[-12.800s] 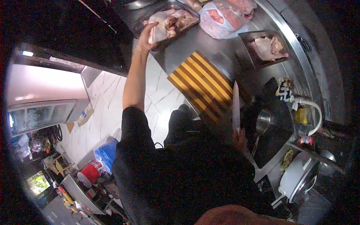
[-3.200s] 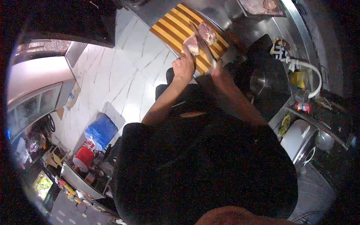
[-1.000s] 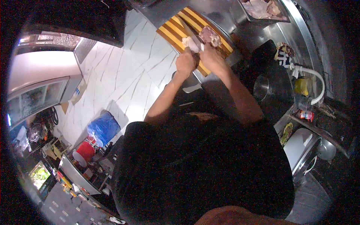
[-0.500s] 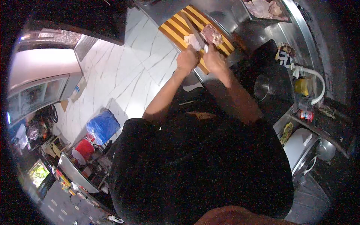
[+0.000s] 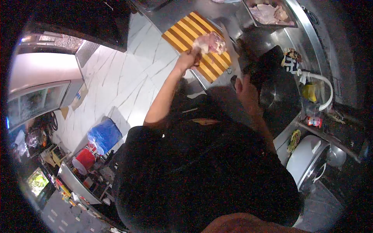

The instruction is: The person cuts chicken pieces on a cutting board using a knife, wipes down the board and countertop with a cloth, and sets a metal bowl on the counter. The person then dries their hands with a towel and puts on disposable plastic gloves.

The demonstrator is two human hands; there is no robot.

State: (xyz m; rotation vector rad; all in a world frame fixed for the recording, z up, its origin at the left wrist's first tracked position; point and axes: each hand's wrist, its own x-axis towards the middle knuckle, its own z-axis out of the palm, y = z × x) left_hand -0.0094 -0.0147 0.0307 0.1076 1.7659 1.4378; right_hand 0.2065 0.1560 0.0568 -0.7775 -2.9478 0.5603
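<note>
A piece of raw chicken (image 5: 213,42) lies on a striped wooden cutting board (image 5: 180,33), with pale skin on its left and dark pink flesh on its right. My left hand (image 5: 189,59) is closed on the chicken's near left end, over the board's left edge. Past the board's right side, my right hand (image 5: 245,91) is in shadow over the counter, its fingers curled. A knife blade (image 5: 230,42) extends away from this hand along the board's right edge. The handle is hardly visible in the dim light.
A metal tray (image 5: 268,25) of raw chicken pieces stands at the upper right. Right of me are a dark basin area (image 5: 278,77), a white hose (image 5: 325,79) and a large white pot (image 5: 307,159). White tiled floor (image 5: 116,77) stretches to the left.
My right hand has moved right, off the chicken, and the knife has gone with it to the board's edge. The chicken portions now sit close together, with my left hand still on them.
</note>
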